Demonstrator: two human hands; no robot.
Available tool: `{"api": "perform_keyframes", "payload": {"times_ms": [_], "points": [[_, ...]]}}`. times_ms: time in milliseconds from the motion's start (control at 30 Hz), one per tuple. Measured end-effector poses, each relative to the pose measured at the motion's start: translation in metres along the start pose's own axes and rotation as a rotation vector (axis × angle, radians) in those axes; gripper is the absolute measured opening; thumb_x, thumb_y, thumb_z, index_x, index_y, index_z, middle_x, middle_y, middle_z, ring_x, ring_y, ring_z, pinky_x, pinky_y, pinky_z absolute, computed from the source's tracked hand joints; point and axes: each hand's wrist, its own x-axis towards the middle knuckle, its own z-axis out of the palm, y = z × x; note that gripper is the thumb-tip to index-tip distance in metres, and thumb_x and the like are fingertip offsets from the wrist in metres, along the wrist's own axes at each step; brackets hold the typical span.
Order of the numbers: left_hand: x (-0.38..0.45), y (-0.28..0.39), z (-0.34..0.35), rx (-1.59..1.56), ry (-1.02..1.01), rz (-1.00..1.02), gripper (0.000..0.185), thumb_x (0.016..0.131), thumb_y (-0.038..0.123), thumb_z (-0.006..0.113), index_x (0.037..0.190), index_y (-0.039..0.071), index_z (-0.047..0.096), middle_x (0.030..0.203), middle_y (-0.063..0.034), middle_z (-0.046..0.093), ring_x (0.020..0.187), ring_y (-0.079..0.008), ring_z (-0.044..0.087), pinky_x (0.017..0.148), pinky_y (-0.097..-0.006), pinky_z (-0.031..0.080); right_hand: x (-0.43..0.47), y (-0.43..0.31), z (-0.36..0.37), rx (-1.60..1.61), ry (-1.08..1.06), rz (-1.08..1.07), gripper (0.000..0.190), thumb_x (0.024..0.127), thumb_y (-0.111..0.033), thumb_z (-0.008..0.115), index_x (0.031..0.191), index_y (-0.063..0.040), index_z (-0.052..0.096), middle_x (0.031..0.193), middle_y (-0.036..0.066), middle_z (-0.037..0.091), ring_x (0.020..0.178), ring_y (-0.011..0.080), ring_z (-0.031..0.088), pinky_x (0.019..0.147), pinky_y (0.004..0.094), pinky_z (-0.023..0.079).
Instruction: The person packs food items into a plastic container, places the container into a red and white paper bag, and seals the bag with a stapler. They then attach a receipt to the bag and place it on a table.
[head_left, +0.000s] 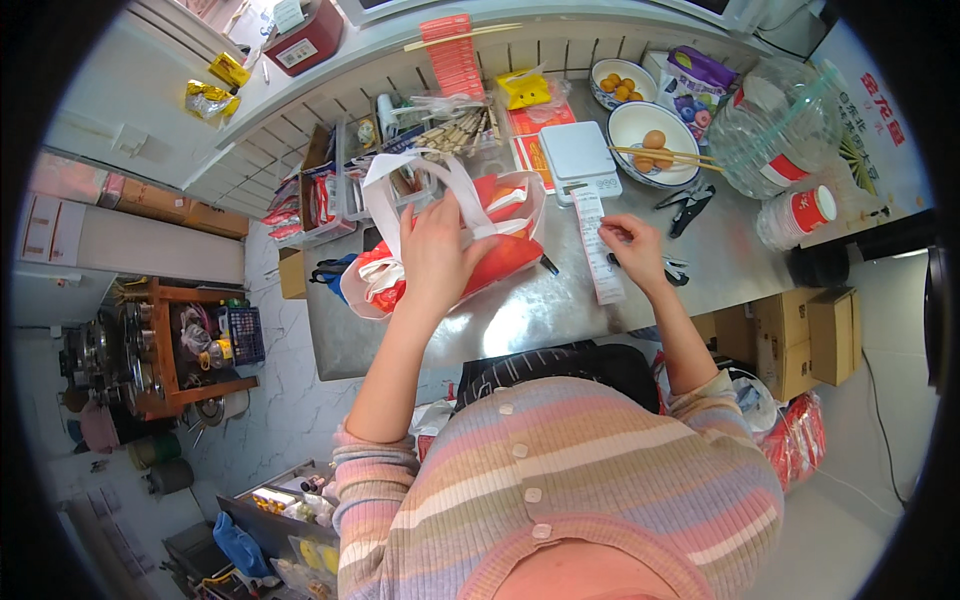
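My left hand (437, 251) rests over the top of a red and white carrier bag (499, 259), beside its white strap handles (386, 199). The bag stands on the metal table, with red packs and white plastic inside; whether the fingers grip it is hard to tell. With thumb and forefinger together, my right hand (634, 244) is at the edge of a long printed paper receipt (598, 255), which lies on the table with its upper end by the kitchen scale (581, 161). A dark pen (549, 265) lies between bag and receipt.
Bowls of eggs (654, 140) and small orange-yellow items (619, 88) stand at the back right, chopsticks across the nearer bowl. Black-handled clips (690, 210), a large clear bottle (776, 124) and paper cups (810, 210) are to the right. Bins of skewers and packets (322, 195) stand behind the bag.
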Motion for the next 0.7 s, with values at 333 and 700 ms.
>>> {"api": "perform_keyframes", "payload": {"times_ms": [333, 700], "points": [[-0.006, 0.004, 0.011, -0.481, 0.171, -0.132, 0.017, 0.083, 0.015, 0.063, 0.093, 0.001, 0.063, 0.089, -0.0120, 0.064, 0.079, -0.0199, 0.062, 0.072, -0.0292, 0.047, 0.027, 0.078, 0.011, -0.561, 0.014, 0.181, 0.037, 0.067, -0.025, 0.074, 0.093, -0.001, 0.064, 0.084, 0.013, 0.066, 0.076, 0.0241, 0.064, 0.068, 0.0331, 0.051], [-0.019, -0.012, -0.046, -0.481, -0.061, -0.136, 0.019, 0.084, 0.006, 0.054, 0.100, 0.001, 0.062, 0.098, -0.0167, 0.062, 0.087, -0.0330, 0.060, 0.075, -0.0368, 0.046, 0.038, 0.058, -0.002, 0.141, -0.225, 0.099, 0.011, 0.079, -0.011, 0.065, 0.082, -0.001, 0.065, 0.068, -0.003, 0.055, 0.061, 0.0043, 0.046, 0.054, 0.0219, 0.038]]}}
